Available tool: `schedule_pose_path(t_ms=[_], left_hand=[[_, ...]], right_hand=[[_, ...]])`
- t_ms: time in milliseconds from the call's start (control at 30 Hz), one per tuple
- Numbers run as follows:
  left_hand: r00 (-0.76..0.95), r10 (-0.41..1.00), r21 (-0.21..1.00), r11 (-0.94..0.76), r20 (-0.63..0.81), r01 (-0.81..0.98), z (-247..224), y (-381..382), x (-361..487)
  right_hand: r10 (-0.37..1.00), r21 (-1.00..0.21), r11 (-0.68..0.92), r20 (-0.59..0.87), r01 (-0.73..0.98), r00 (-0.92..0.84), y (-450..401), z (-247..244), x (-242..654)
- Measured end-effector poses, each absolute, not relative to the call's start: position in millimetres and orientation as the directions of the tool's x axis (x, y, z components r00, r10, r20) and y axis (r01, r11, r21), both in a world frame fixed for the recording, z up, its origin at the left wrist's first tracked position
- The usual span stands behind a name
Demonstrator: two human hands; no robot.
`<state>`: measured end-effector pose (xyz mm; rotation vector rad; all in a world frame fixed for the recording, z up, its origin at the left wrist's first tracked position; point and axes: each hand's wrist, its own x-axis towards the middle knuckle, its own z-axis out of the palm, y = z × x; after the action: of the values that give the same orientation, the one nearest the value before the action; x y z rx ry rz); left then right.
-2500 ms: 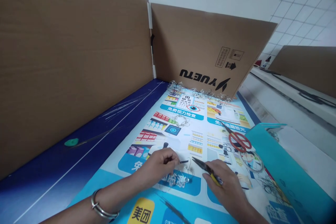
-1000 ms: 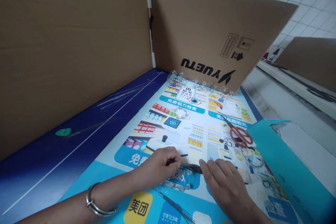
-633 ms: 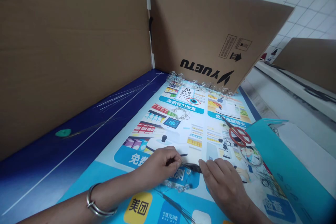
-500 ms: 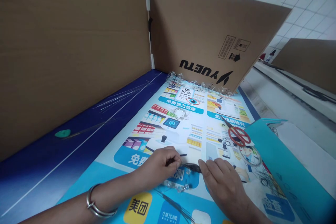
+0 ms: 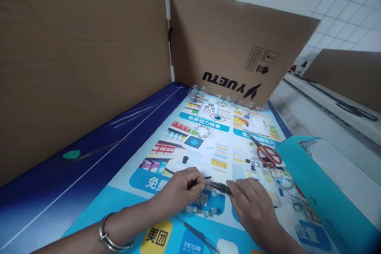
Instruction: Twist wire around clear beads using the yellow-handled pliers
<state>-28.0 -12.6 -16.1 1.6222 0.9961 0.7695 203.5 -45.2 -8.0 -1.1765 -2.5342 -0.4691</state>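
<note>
A person's left hand (image 5: 186, 185), silver bangle (image 5: 114, 239) at the wrist, pinches its fingertips on something too small to make out, while the right hand (image 5: 253, 211) grips black-nosed pliers (image 5: 219, 187), their tips reaching those fingers. Below, a clear-beaded wire piece (image 5: 200, 209) lies on a blue-and-white Chinese poster (image 5: 223, 158) reading 免费视力检查 and 美团. Red-handled scissors (image 5: 268, 156) lie right on the poster; a tangled beaded strand (image 5: 223, 100) edges its far end, against brown cardboard (image 5: 229, 47) printed YUETU.

red scissors (image 5: 268, 156) on printed banner (image 5: 220, 154) | teal folder (image 5: 309, 182) at right | cardboard panels (image 5: 83, 67) behind
</note>
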Motion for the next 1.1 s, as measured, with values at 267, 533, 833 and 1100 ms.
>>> schedule_pose_path(t_ms=[267, 533, 833, 1100], left_hand=[[0.383, 0.910, 0.912, -0.285, 0.160, 0.294, -9.8, -16.2, -30.1], [0.340, 0.892, 0.857, -0.407, 0.298, 0.316, -7.2, -25.0, -30.2], [0.330, 0.900, 0.884, -0.379, 0.284, 0.273, -2.6, -34.9, -30.6], [0.325, 0.934, 0.962, -0.214, 0.150, 0.170, -4.6, -35.9, -32.5]], right_hand=[[0.702, -0.027, 0.532, 0.572, 0.846, -0.424, -58.7, 2.4, 204.5], [0.751, 0.039, 0.471, 0.506, 0.881, -0.424, -73.4, 1.1, 178.6], [0.697, 0.132, 0.470, 0.551, 0.873, -0.459, -81.0, 1.6, 168.8], [0.605, 0.372, 0.408, 0.573, 0.834, -0.552, -83.3, -4.6, 173.8]])
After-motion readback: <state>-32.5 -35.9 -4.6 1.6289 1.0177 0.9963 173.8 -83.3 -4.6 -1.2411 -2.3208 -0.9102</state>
